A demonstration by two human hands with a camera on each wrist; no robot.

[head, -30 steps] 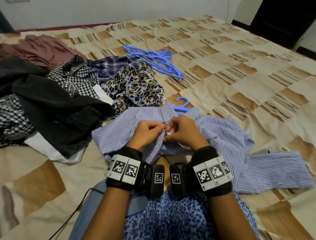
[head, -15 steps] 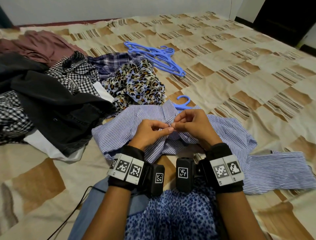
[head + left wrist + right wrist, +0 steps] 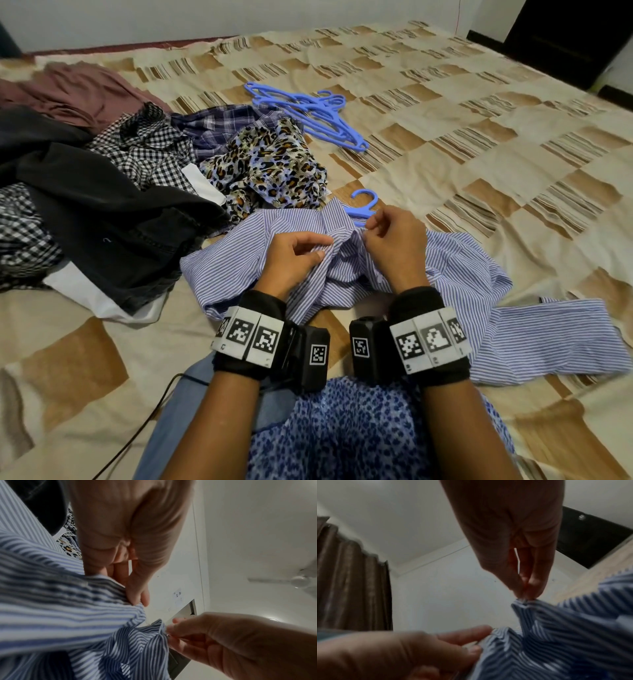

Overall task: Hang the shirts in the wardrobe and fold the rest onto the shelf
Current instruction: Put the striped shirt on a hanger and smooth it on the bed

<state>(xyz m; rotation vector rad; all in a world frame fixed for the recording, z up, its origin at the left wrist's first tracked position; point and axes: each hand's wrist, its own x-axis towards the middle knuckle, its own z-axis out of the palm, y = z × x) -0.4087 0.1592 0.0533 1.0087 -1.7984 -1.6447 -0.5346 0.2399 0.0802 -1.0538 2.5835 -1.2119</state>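
The striped shirt [image 3: 455,274] lies spread on the bed [image 3: 479,171] just in front of the person, with a blue hanger [image 3: 363,209] poking out at its collar on the far side. The left hand [image 3: 294,255] pinches the shirt's front edge between thumb and fingers [image 3: 137,588], and the right hand [image 3: 394,240] pinches the facing edge just beside it, near the collar. To the far left sits a heap of other clothes [image 3: 102,192], and more blue hangers [image 3: 308,116] lie farther off.
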